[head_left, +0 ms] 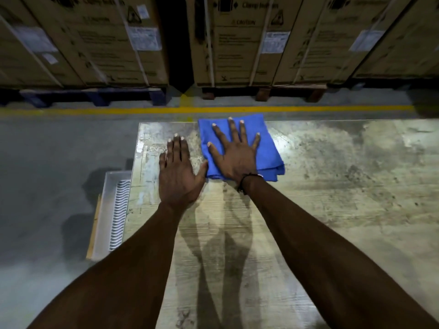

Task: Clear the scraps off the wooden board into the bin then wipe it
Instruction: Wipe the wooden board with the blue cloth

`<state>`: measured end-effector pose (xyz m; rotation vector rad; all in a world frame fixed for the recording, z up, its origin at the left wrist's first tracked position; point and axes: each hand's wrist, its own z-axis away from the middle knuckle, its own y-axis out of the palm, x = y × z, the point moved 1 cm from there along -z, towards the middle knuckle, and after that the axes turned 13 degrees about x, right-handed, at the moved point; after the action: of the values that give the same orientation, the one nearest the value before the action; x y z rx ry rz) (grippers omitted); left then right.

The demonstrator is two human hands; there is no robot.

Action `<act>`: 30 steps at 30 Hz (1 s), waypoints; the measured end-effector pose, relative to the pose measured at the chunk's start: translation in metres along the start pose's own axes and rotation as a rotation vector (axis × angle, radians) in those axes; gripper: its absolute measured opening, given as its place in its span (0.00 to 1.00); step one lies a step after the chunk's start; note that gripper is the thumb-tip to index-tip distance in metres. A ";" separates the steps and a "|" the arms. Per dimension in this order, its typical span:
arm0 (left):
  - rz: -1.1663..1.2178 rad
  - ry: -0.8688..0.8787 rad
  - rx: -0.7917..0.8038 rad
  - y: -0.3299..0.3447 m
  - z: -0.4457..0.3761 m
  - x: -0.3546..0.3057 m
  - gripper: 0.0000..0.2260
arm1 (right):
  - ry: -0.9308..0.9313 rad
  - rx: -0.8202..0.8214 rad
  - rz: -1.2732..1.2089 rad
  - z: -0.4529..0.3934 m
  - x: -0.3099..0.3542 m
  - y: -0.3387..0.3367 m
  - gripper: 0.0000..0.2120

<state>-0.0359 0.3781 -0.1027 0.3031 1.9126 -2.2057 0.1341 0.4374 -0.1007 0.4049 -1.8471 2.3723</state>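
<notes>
The wooden board (pixel 273 222) lies flat directly under and ahead of the person, its worn, stained top filling the right and middle of the view, with its left edge running away from the viewer and its far edge running across just short of the yellow floor line (pixel 213 109). Its longer visible run goes off to the right, so most of the unwiped surface lies rightward of both hands. No loose scraps are clearly visible on it; only stains and scuffs show, so I judge the clearing done and the wiping in hand. The blue cloth (pixel 266 150), folded into a rough square, sits at the far edge of the board, its far border reaching that edge. The right hand (pixel 236 155) lies flat on the cloth with fingers straight and spread, pressing it down rather than gripping it. The left hand (pixel 177 174) rests palm-down on the bare board just beside the cloth, fingers straight and close together, its thumb touching the cloth's near-left corner; it holds nothing. The right hand is the one placed to drive the cloth, and the coming sweep would likely go rightward or back toward the body. A white tray-like bin (pixel 107 210) with a ribbed insert sits on the floor against the board's left edge, nearer the left hand.
</notes>
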 end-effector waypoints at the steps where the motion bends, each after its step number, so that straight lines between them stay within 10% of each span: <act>1: 0.003 0.000 -0.007 0.000 0.000 0.000 0.40 | -0.045 0.010 0.017 -0.002 -0.002 -0.001 0.31; 13: 0.025 -0.007 0.015 -0.007 0.003 -0.004 0.40 | 0.407 -0.050 -0.082 -0.013 -0.120 -0.041 0.30; 22: 0.037 0.004 -0.010 -0.009 0.003 -0.003 0.39 | -0.251 -0.005 0.134 0.048 -0.067 -0.002 0.29; 30: 0.021 0.016 -0.030 -0.008 0.003 -0.004 0.39 | 0.289 -0.083 -0.035 0.007 -0.146 -0.042 0.30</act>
<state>-0.0340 0.3763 -0.0937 0.3349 1.9396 -2.1657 0.2850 0.4529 -0.1000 0.0797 -1.7809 2.1854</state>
